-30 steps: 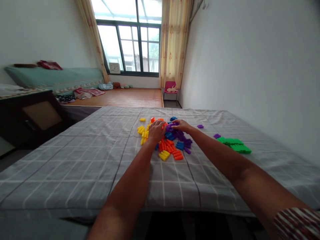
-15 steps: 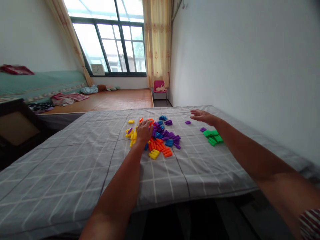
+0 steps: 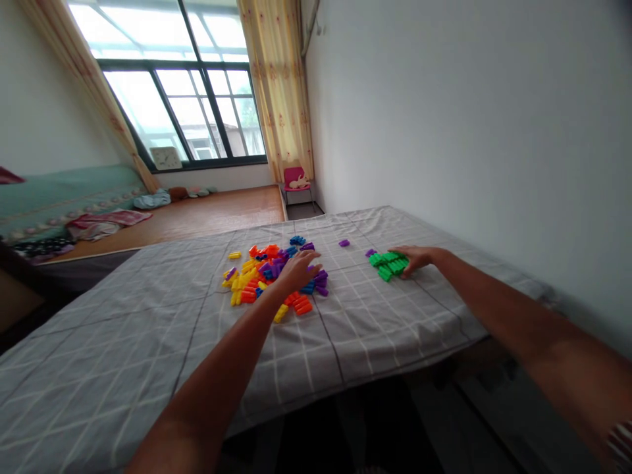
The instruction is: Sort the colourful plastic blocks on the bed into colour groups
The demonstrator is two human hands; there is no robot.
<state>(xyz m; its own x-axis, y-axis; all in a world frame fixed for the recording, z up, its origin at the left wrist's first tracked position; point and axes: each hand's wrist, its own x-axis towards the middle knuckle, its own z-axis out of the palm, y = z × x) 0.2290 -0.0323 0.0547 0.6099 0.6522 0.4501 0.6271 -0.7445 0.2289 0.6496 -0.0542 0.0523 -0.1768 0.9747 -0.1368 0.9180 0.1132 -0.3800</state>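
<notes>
My left hand [image 3: 296,270] hovers over or rests on the right side of a mixed pile of small plastic building blocks, its fingers stretched apart and pointing right. Around it lie yellow blocks [image 3: 243,282], orange blocks [image 3: 303,306], purple blocks [image 3: 321,279] and blue blocks [image 3: 297,240]. My right hand [image 3: 419,257] is at the right edge of a separate group of green blocks [image 3: 386,268]. Its thumb and fingers are spread about that edge and seem to touch it. Whether a block sits under the palm is hidden.
A grey checked cloth [image 3: 162,316] covers the table. Single purple blocks lie between the two groups. A white wall [image 3: 444,131] runs along the right. Behind stand a low wooden bed platform [image 3: 222,207] and a pink chair [image 3: 295,176].
My right hand has come down onto the green blocks. My left hand has shifted across the pile from the yellow side toward the purple blocks. The view has turned to the right.
</notes>
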